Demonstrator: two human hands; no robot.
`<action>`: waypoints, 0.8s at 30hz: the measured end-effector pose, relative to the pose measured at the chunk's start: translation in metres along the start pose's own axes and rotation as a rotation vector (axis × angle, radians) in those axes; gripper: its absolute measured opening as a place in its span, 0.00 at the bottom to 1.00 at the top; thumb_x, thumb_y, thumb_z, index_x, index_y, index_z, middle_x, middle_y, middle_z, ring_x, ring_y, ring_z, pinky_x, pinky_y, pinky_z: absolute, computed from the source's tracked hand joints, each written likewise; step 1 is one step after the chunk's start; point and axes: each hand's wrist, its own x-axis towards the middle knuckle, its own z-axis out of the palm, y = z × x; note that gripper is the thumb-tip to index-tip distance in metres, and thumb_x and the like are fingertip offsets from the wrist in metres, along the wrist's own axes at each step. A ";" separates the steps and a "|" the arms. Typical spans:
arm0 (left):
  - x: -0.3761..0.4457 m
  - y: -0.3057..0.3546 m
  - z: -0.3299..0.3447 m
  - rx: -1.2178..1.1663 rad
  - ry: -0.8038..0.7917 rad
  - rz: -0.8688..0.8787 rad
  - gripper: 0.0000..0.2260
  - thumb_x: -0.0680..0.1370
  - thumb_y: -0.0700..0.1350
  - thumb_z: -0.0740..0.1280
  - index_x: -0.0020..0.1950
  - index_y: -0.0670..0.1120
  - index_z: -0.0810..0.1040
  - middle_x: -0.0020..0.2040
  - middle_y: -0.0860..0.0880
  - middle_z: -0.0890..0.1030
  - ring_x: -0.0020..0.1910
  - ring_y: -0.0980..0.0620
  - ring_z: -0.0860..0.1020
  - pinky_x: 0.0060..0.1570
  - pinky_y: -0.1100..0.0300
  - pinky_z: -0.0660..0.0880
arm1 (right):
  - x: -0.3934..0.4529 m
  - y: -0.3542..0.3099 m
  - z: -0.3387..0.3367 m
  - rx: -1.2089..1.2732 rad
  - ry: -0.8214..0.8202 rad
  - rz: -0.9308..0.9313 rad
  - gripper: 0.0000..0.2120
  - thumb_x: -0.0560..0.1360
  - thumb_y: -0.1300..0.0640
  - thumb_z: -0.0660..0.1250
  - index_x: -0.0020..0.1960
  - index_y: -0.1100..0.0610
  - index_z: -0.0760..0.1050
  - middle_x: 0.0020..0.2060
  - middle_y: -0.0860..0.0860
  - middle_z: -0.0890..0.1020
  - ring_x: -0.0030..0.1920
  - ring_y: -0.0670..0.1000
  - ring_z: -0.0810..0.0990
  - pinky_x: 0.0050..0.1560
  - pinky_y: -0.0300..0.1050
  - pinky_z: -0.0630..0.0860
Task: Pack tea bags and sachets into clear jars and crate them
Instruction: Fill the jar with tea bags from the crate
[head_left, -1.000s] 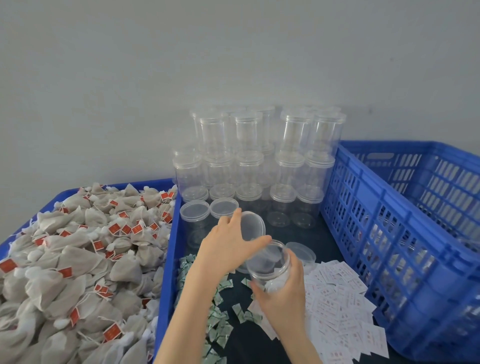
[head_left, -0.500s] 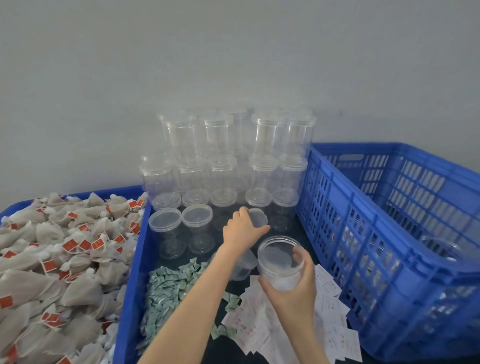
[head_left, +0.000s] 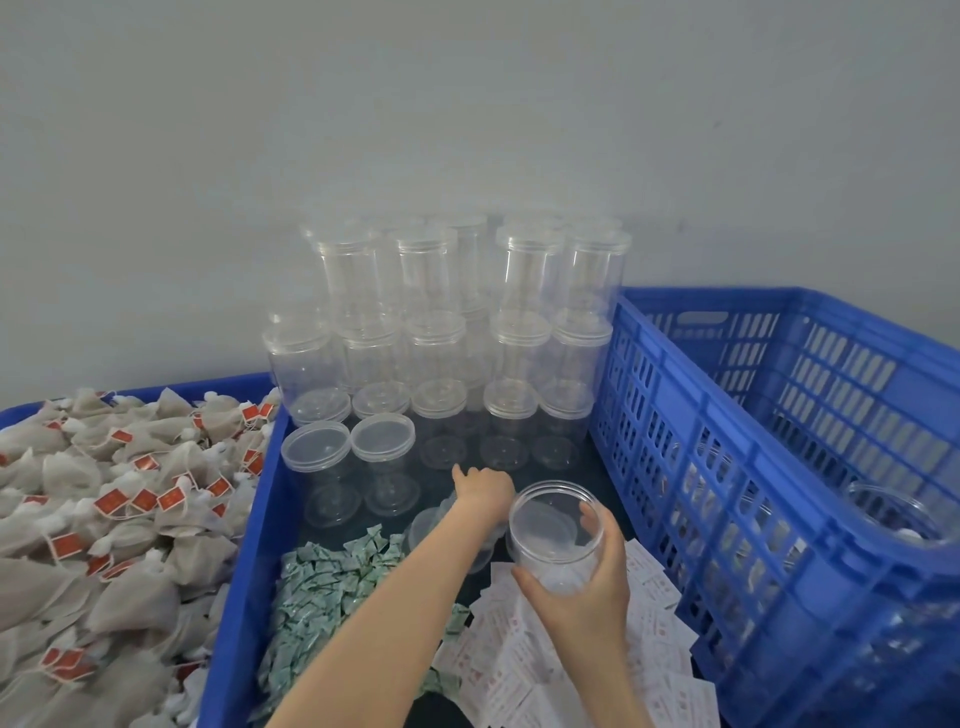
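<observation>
Gripping an open clear jar (head_left: 556, 535), the right hand (head_left: 587, 587) is curling its thumb and fingers around the jar's wall and holding it tilted, mouth toward the camera, above the white sachets (head_left: 524, 670) lying in the middle tray (head_left: 244, 571). The jar is looking empty, its lid off. The left hand (head_left: 480, 491) is reaching forward past the jar, palm down, over a loose clear lid (head_left: 431, 522) on the tray floor; its fingertips are hidden behind the knuckles, so whether the fingers are grasping anything cannot be told. A heap of small green sachets (head_left: 332, 587) is lying just beside the left forearm, touching the white ones at the near end.

Behind the hands, lidded empty jars (head_left: 436, 343) are standing stacked in 3 tiers against the grey wall (head_left: 467, 104), and 2 more lidded jars (head_left: 348, 447) are standing in front of them at the left. A bin of tea bags (head_left: 104, 499) with red tags is sitting to the left of the tray, its contents piled to the rim. To the right, a blue slatted crate (head_left: 779, 519) is standing against the tray, and another clear jar (head_left: 898, 514) is lying inside it near its right wall.
</observation>
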 end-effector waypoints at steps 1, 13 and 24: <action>-0.001 0.000 0.001 0.009 0.003 0.000 0.17 0.80 0.49 0.59 0.66 0.44 0.73 0.67 0.43 0.74 0.69 0.42 0.67 0.73 0.39 0.48 | 0.001 -0.001 0.001 0.000 -0.005 -0.002 0.48 0.59 0.58 0.85 0.63 0.27 0.60 0.61 0.25 0.69 0.62 0.25 0.66 0.56 0.27 0.65; -0.044 -0.031 -0.021 -0.036 0.174 0.083 0.16 0.79 0.52 0.62 0.63 0.47 0.75 0.61 0.44 0.77 0.60 0.42 0.76 0.55 0.50 0.70 | 0.000 -0.019 0.018 0.030 -0.075 -0.040 0.47 0.60 0.63 0.84 0.70 0.42 0.63 0.65 0.38 0.72 0.64 0.28 0.66 0.57 0.20 0.62; -0.139 -0.110 -0.064 -0.176 0.285 -0.016 0.20 0.79 0.51 0.63 0.70 0.49 0.71 0.63 0.45 0.78 0.59 0.44 0.77 0.56 0.50 0.75 | -0.024 -0.062 0.065 0.168 -0.274 -0.028 0.46 0.59 0.57 0.84 0.69 0.40 0.64 0.66 0.42 0.73 0.66 0.39 0.71 0.65 0.37 0.70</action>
